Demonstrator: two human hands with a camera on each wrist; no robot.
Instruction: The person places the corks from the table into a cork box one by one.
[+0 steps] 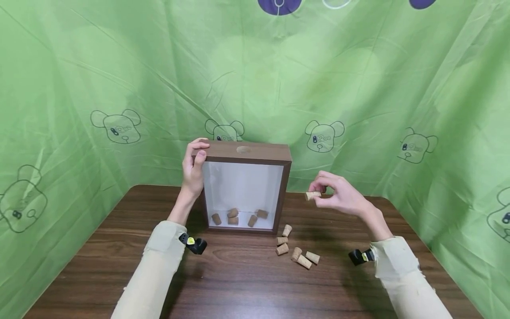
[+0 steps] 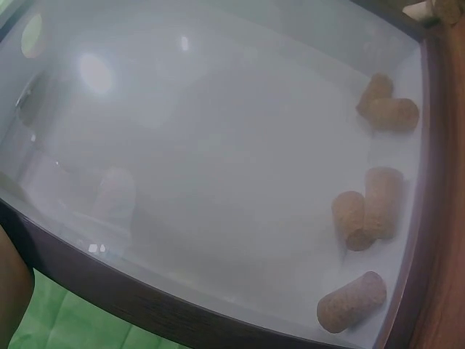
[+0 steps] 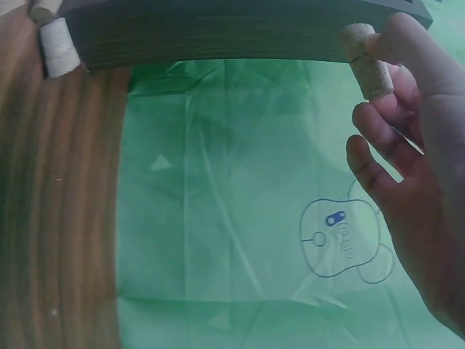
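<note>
A brown-framed shadow box (image 1: 250,152) with a clear front stands upright on the table, an oval hole (image 1: 243,149) in its top. My left hand (image 1: 194,170) grips its upper left corner, thumb in front and fingers over the top. Inside, several corks (image 2: 352,302) lie along the bottom, seen through the front in the left wrist view. To the right of the box, my right hand (image 1: 336,191) pinches a single cork (image 3: 371,73) between thumb and fingers, raised above the table.
Several loose corks (image 1: 304,261) lie on the dark wooden table (image 1: 239,274) near the box's lower right corner. A green curtain (image 1: 255,88) with printed bear heads hangs behind and on both sides.
</note>
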